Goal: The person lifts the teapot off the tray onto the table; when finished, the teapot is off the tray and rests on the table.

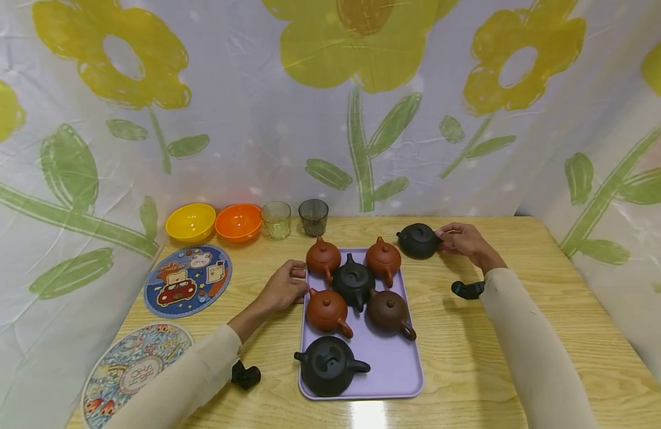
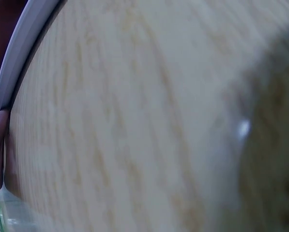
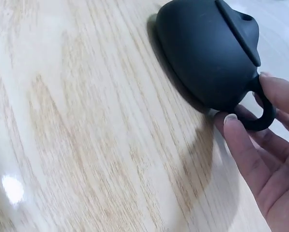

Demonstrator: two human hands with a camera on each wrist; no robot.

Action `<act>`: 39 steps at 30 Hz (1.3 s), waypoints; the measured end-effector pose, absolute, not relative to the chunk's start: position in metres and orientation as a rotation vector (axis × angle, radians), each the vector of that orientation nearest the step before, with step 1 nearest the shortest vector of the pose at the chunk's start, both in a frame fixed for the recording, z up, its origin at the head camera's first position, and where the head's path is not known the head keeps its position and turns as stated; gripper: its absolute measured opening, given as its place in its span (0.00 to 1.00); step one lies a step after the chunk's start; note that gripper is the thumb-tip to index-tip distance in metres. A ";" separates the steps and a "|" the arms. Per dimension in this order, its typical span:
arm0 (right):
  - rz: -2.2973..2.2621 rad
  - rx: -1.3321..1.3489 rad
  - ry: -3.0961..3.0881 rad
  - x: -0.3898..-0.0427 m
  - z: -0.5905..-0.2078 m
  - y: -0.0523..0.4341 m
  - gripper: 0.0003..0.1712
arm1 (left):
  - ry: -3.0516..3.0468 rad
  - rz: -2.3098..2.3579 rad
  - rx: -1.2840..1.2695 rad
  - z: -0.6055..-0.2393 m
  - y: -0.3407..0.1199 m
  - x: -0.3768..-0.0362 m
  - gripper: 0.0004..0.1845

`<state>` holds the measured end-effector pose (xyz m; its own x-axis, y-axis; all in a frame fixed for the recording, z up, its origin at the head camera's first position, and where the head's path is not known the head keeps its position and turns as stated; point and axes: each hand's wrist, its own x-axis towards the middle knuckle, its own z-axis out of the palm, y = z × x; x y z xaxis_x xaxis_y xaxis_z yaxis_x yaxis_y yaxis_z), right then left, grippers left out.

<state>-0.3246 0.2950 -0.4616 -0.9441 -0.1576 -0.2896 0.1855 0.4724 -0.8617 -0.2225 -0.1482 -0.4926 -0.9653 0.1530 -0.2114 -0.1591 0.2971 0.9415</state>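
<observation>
Currently, a black teapot is gripped by its handle in the right hand, thumb and fingers curled round the loop, just beyond the one o'clock corner of the lilac tray, with its spout pointed towards nine. Whether its base is touching the counter cannot be told. The left hand is placed at the tray's ten o'clock edge, its fingers set against the rim; whether the rim is pinched or merely touched cannot be made out. On the tray, with its middle taken as the dial's centre, six more are carried: a reddish teapot at eleven, another reddish teapot near one, a second black teapot at twelve, closer in, a third reddish teapot between nine and ten, a dark brown teapot between two and three, and a third black teapot between seven and eight, its handle turned towards three. Farther off, around ten, a yellow bowl is stood beside an orange bowl, followed towards eleven by a greenish glass and a grey glass. A blue mat is laid between nine and ten, and a patterned mat between eight and nine. Behind everything a flower-printed curtain is hung.
</observation>
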 end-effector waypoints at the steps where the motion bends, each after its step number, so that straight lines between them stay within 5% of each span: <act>1: -1.456 0.019 2.401 -0.324 -0.462 0.295 0.27 | 2.306 1.722 -0.006 -0.493 -0.148 -0.222 0.28; 15: -1.511 0.046 2.559 -0.306 -0.459 0.303 0.39 | 2.323 1.705 -0.021 -0.495 -0.148 -0.223 0.28; 39: -1.411 -0.293 2.566 -0.223 -0.435 0.279 0.26 | 2.326 1.710 -0.051 -0.497 -0.147 -0.225 0.29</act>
<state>-0.2234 0.2788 -0.4347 -0.9607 -0.2667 -0.0774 -0.0776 0.5252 -0.8474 -0.2249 -0.1475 -0.4973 -0.9672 0.1208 -0.2234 -0.1771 0.3093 0.9343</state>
